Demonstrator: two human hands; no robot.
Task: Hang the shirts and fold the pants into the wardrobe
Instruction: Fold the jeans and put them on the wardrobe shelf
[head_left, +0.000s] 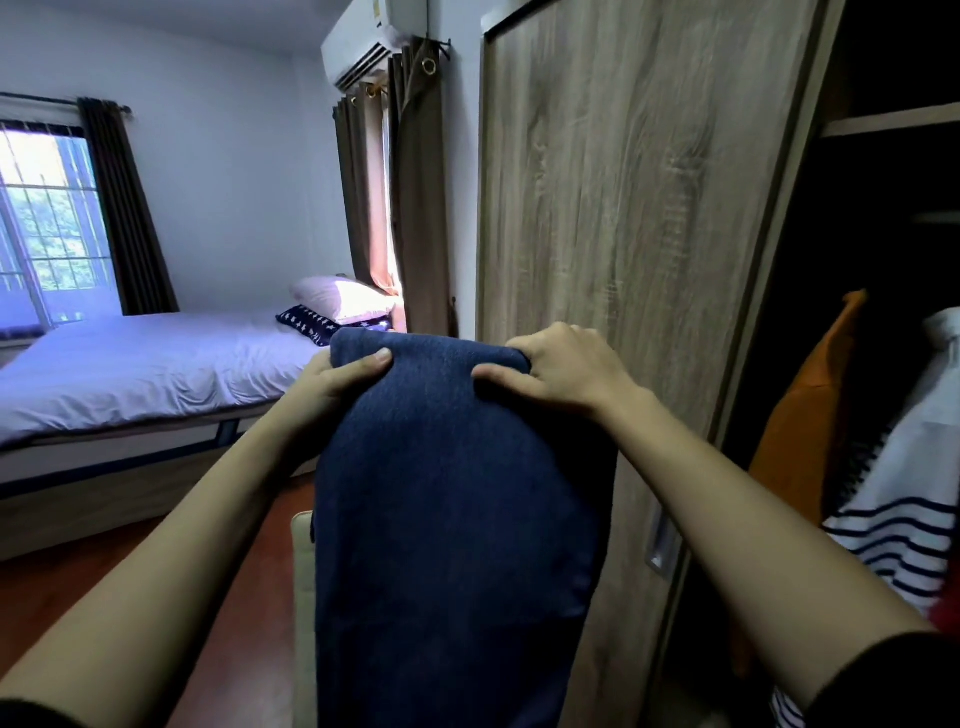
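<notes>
Left: bed (130, 374) under pale sheet, two pillows (337, 299) at head. Barred window (47, 228) behind, dark curtains (130, 218). Air conditioner (358, 47) high on white wall (234, 156). Reddish-brown floor (47, 582).

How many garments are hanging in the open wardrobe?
2. An orange garment hangs at the left of the open wardrobe. A white navy-striped shirt hangs right of it, cut off by the frame edge. More may be hidden beyond it.

Matt dark blue cloth pants (457, 493), fine grainy weave. Matt wood-grain wardrobe door (613, 208), dull metal recessed handle (660, 540). Smooth pale cloth bed sheet (145, 364). Matt brown cloth curtain (421, 208), shiny metal eyelets (429, 66). Reddish floor (41, 592), slight sheen.
</notes>
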